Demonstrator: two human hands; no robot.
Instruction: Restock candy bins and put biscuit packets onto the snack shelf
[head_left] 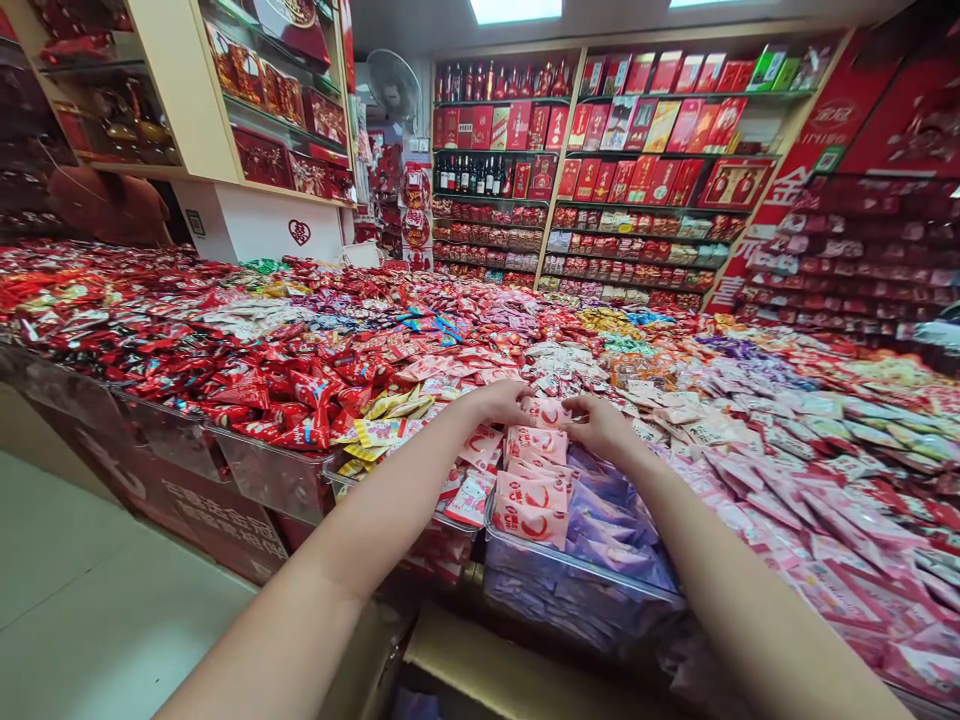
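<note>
Both my hands hold one pink candy packet [546, 412] by its opposite sides, above the back of a clear plastic bin [577, 570]. My left hand [501, 402] pinches the packet's left edge, and my right hand [600, 425] has its right edge between thumb and fingers. Below them, a row of similar pink packets [531, 508] with red print overlaps down the bin's left side. Purple packets [619, 535] fill the bin's right side and show through its front wall.
Red packets [300, 400] and yellow packets [382, 425] heap in bins to the left; pink packets [832, 510] spread to the right. A cardboard box [495, 660] stands below the bin. Shelves [570, 150] with bottles and gift boxes line the back; a person [109, 205] is at far left.
</note>
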